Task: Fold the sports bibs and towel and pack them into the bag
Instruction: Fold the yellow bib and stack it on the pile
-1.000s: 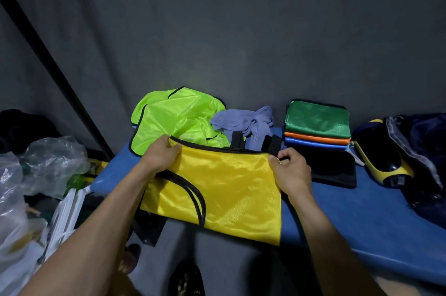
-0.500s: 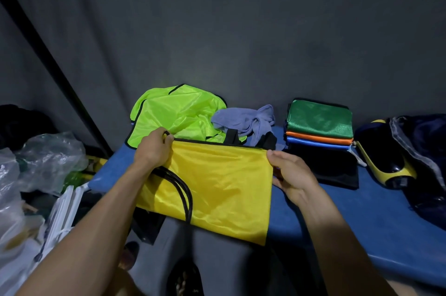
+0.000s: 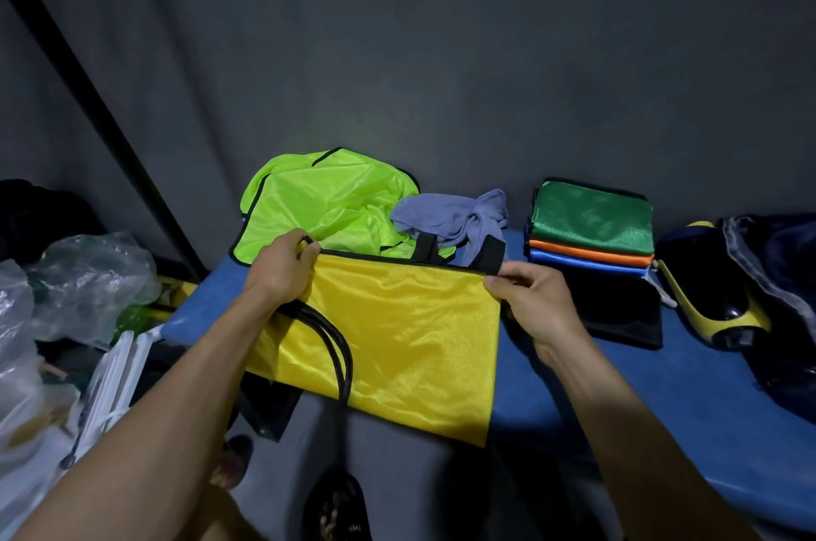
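1. Yellow bib (image 3: 410, 333) is held at its top edge by both hands: the left hand (image 3: 282, 271) has a closed grip on the upper left corner, and the right hand (image 3: 536, 302) pinches the upper right corner between thumb and fingers.
2. Half a second ago the right hand lay open under that corner; now its grip has closed on the fabric, and the bib is drawn flatter and wider between the two hands.
3. Below the grips the bib hangs over the front edge of the blue bench (image 3: 662, 399), black trim looping down on the left.
4. Just behind the left grip lies the crumpled lime bib (image 3: 326, 209); behind the right grip, the lilac towel (image 3: 450, 213).
5. Right of the right grip sits a folded stack of bibs (image 3: 591, 231), green on top, and beyond it the dark bag (image 3: 772, 275), unchanged.
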Tool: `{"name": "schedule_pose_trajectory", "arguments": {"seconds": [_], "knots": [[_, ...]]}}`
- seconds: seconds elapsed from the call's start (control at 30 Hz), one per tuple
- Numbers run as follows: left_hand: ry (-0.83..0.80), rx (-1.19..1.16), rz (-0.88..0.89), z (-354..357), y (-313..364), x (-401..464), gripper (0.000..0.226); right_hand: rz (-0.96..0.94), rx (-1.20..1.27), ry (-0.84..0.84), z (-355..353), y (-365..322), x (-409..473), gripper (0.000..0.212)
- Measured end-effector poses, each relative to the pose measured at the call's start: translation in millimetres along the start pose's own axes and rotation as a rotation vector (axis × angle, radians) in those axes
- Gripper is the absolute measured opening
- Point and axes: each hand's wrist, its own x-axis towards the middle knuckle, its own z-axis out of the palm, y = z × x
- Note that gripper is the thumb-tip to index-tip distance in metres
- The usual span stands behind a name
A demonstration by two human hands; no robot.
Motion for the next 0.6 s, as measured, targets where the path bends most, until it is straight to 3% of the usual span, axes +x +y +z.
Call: {"name": "schedule_pose_trajectory", "arguments": {"seconds": [0.2, 0.33, 0.43, 0.5, 0.6], "knots": [[0.002, -0.024, -0.018, -1.0, 1.1, -1.8, 0.027, 0.140, 0.166, 0.017, -2.8, -7.2, 1.0, 0.031], [-0.003, -0.032, -0.032, -1.7, 2.4, -2.2, 0.027, 0.313, 0.364, -0.216, -14.4, -8.6, 12.0, 0.040], [-0.012, -0.032, -0.036, -3.5, 3.8, -2.8, 0.027, 0.329, 0.419, -0.357, -21.1, -7.7, 22.3, 0.034], [-0.021, -0.034, -0.038, -4.2, 4.1, -2.6, 0.027, 0.276, 0.291, -0.376, -22.7, -9.0, 24.9, 0.029], [-0.033, -0.035, -0.046, -5.0, 4.2, -1.6, 0.026, 0.064, -0.165, -0.341, -18.8, -11.0, 26.0, 0.024]]}}
